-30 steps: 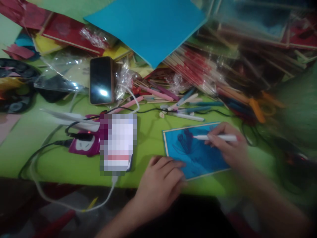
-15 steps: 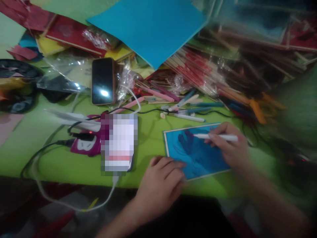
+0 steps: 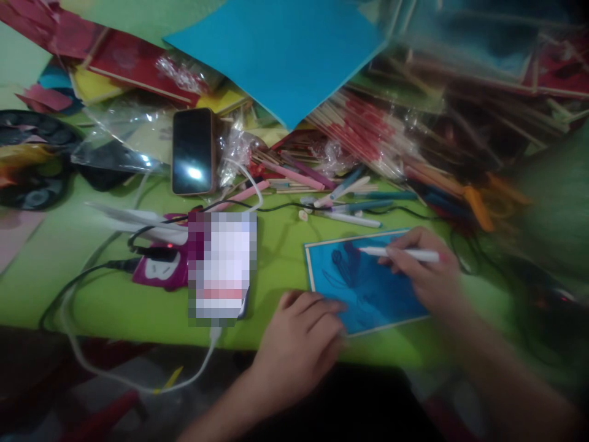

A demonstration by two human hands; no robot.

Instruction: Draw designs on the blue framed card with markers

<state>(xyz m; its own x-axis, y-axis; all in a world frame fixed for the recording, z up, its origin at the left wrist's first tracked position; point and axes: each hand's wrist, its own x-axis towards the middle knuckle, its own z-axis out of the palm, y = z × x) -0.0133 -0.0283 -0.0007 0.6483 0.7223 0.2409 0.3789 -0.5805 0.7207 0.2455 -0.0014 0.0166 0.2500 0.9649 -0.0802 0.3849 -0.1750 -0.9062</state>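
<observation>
A white felt-tip pen with a pinkish tip is pinched in my right hand. Its point touches a small blue card with pale strips along its edges. Dark flower-like line drawings show on the card's left half, while its right part lies in my hand's shadow. My left hand rests over the card's lower left corner, its fingers lying loosely and lightly bent, with nothing visible in them. The undersides of those fingers are hidden.
To the left, a phone with a blurred-out screen sits beside a purple power strip with cables. Behind are a dark phone, several pens, thin wooden sticks and a large blue sheet. The table's front edge runs below.
Almost nothing differs. The pen tip stays at the drawing with a very slight shift, and the whole view has slid a few pixels. My left hand keeps its place on the card.
</observation>
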